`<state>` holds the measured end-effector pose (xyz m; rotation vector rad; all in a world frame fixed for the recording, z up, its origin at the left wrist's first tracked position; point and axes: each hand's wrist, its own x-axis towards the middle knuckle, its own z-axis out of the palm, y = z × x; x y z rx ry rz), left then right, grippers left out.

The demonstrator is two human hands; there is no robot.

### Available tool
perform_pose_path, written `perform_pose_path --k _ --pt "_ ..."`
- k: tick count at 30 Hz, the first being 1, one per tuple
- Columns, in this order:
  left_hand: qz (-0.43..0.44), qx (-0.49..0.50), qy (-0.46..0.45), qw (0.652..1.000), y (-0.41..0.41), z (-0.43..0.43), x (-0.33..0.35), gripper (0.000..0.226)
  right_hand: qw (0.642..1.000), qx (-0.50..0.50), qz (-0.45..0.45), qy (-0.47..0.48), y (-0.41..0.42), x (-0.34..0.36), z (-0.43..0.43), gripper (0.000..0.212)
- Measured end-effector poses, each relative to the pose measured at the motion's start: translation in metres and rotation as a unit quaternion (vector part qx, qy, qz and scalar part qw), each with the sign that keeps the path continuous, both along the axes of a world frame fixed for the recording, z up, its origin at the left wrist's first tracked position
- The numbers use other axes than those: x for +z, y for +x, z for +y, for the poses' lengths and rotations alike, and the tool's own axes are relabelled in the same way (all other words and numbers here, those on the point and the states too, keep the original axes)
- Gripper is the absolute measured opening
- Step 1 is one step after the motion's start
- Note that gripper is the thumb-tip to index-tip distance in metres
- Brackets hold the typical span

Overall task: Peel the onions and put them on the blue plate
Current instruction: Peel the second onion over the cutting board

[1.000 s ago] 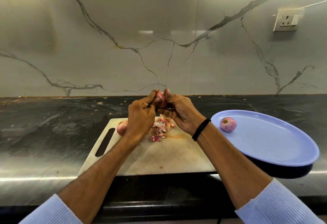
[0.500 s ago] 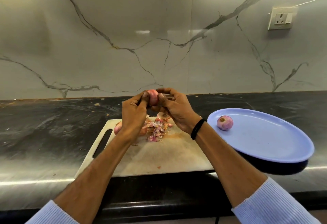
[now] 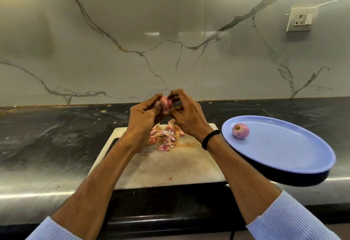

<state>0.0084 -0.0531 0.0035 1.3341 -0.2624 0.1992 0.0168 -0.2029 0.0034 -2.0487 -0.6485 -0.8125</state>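
Observation:
A small pink onion (image 3: 166, 103) is held up above the white cutting board (image 3: 170, 166) between both hands. My left hand (image 3: 143, 118) grips it from the left, fingers curled round it. My right hand (image 3: 186, 115) pinches its top and right side with thumb and fingertips. A pile of onion skins (image 3: 166, 135) lies on the board under the hands. One peeled onion (image 3: 240, 131) rests near the left rim of the blue plate (image 3: 284, 150) on the right. Another onion seen on the board earlier is hidden behind my left hand.
The board and plate sit on a dark stone counter (image 3: 56, 135) with a marble wall behind. The plate overhangs the counter's front edge. A wall socket (image 3: 301, 19) is at the upper right. Small scraps dot the counter at the back left.
Both hands have lifted the onion slightly. My right fingers shifted from its side to pinching its top, and the dark knife-like thing near my right hand no longer shows.

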Motion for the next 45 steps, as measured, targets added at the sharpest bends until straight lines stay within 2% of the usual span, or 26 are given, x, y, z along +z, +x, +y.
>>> perform_pose_path --k 3,7,12,16,29,36,42,45 --pt "-0.005 0.001 0.033 0.999 0.001 0.0012 0.0012 0.042 1.0 -0.007 0.014 0.006 0.0006 0.0005 -0.0022 0.044" --pt "-0.027 0.035 0.058 0.997 0.0007 0.0012 0.0027 0.043 1.0 0.0 0.004 -0.027 0.0019 -0.0024 -0.0001 0.055" --pt "-0.039 0.041 0.069 0.996 0.0023 0.0031 0.0012 0.039 0.998 -0.01 -0.047 -0.049 0.006 -0.0057 -0.0003 0.047" --pt "-0.054 0.045 0.086 0.994 0.0051 0.0031 -0.0006 0.045 0.995 -0.029 -0.073 -0.058 0.0079 -0.0069 -0.0027 0.044" --pt "-0.098 0.07 0.168 0.978 0.0032 0.0058 -0.0044 0.047 0.989 -0.06 -0.078 -0.106 0.0089 -0.0079 -0.0055 0.042" --pt "-0.109 0.094 0.159 0.977 0.0005 0.0063 -0.0012 0.045 0.993 -0.06 -0.068 -0.075 0.0058 -0.0066 -0.0031 0.025" --pt "-0.109 0.087 0.156 0.978 -0.0012 0.0062 0.0005 0.048 0.996 -0.035 -0.07 -0.043 0.009 -0.0061 0.0005 0.044" --pt "-0.116 0.09 0.159 0.976 -0.0014 0.007 0.0011 0.049 0.994 -0.034 -0.084 -0.052 0.0077 -0.0067 0.0012 0.042"
